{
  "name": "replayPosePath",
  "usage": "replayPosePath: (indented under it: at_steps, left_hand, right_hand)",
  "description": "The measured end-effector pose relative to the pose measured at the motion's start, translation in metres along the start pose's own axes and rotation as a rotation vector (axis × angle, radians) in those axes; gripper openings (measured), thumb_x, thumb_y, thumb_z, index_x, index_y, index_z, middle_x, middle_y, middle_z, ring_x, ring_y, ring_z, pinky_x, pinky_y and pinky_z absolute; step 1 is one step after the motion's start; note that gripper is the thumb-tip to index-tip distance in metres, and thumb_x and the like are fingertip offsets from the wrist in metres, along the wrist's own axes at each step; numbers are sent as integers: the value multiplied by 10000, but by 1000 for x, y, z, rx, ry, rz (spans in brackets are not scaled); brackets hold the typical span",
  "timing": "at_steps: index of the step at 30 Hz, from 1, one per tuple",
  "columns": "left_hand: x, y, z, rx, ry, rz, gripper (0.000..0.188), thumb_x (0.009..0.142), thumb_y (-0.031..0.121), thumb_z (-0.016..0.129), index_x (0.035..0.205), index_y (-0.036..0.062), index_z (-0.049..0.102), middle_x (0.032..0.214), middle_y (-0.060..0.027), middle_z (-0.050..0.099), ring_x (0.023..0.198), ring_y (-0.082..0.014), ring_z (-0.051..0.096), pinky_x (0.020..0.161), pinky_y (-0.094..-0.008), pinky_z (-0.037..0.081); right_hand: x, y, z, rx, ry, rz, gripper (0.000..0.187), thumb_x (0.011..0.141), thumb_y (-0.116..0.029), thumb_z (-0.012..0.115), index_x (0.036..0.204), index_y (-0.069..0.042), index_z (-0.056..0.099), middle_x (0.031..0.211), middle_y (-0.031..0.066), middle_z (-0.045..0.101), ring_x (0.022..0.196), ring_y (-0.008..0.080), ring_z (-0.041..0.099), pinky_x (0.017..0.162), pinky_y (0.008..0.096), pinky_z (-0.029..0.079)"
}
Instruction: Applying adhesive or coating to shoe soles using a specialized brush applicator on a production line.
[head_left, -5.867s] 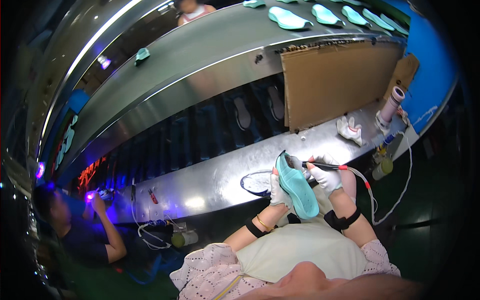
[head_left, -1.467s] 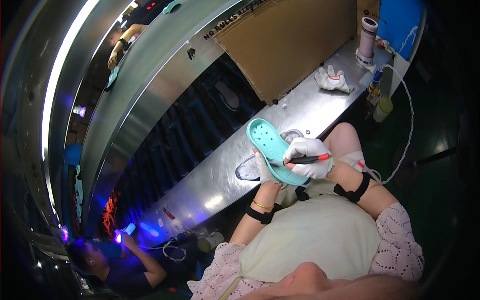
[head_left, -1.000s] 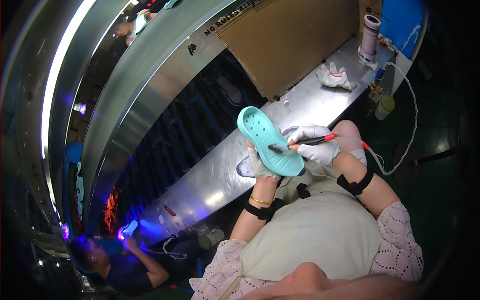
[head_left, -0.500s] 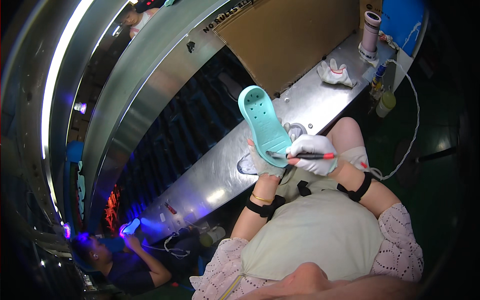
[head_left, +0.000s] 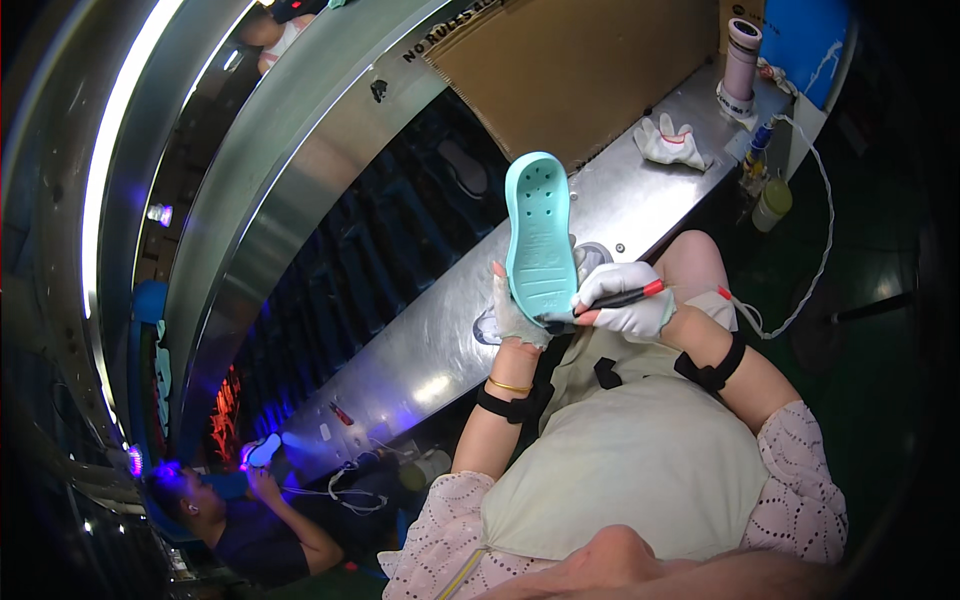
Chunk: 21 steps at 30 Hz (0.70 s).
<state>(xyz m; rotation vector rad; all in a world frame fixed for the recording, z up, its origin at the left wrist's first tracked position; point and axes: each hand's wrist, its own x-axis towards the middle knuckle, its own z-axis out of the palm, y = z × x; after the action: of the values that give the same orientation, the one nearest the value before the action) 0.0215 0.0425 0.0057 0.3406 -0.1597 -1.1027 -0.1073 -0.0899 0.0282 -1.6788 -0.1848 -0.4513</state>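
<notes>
A turquoise shoe sole (head_left: pixel 542 235) with small holes at its toe end stands nearly upright, toe pointing away from me. My left hand (head_left: pixel 516 312), in a pale fingertip-less glove, holds it from behind near the heel; some of those fingers are hidden by the sole. In my white-gloved right hand (head_left: pixel 632 310) is a slim brush (head_left: pixel 633 297) with a black and red handle. Its dark tip lies at the heel's lower edge, where the fingers partly hide it.
Beyond the sole runs a metal bench (head_left: pixel 440 350), with a dark conveyor (head_left: pixel 380 230) alongside. On the bench lie a loose white glove (head_left: pixel 668 143), a pink bottle (head_left: pixel 741 65) and a cardboard sheet (head_left: pixel 580 80). A white cord (head_left: pixel 832 220) hangs at right. A co-worker (head_left: pixel 230 520) sits at lower left.
The sole has turned more upright, its toe end swinging right and farther away. The brush tip has gone from the heel's inner face down to its lower edge.
</notes>
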Motion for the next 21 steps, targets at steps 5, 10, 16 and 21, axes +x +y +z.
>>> replayPosePath:
  at_steps: [5, 10, 16, 21]
  left_hand:
    - [5, 8, -2, 139, 26, -40, 796, 834, 642, 378, 1365, 51, 328, 1324, -244, 399, 1159, -425, 457, 950, -523, 412]
    - [4, 13, 5, 166, -7, -120, 789, 854, 638, 345, 1329, 8, 363, 1261, -217, 469, 1081, -368, 527, 901, -457, 464]
    - [8, 17, 10, 291, 179, -260, 717, 879, 609, 344, 1259, 12, 460, 1143, -158, 577, 974, -257, 606, 850, -374, 502]
    - [10, 24, 18, 524, 395, -407, 600, 864, 554, 464, 1169, 44, 543, 1055, -120, 622, 899, -234, 623, 761, -333, 510]
  right_hand:
    - [-10, 2, 6, -14, -25, 1, 136, 721, -53, 734, 800, -28, 626, 823, 63, 646, 778, 158, 620, 713, 265, 479]
    - [-19, 6, 2, 358, 44, 261, 144, 751, -10, 703, 879, -27, 638, 902, 50, 636, 879, 117, 592, 808, 259, 468]
    - [6, 2, -9, -21, -77, -24, 201, 700, -43, 742, 844, -28, 604, 901, 62, 636, 834, 165, 611, 759, 283, 479]
    - [8, 3, -15, -19, -277, 173, 210, 670, -78, 770, 810, -39, 618, 890, 78, 646, 833, 195, 624, 756, 281, 488]
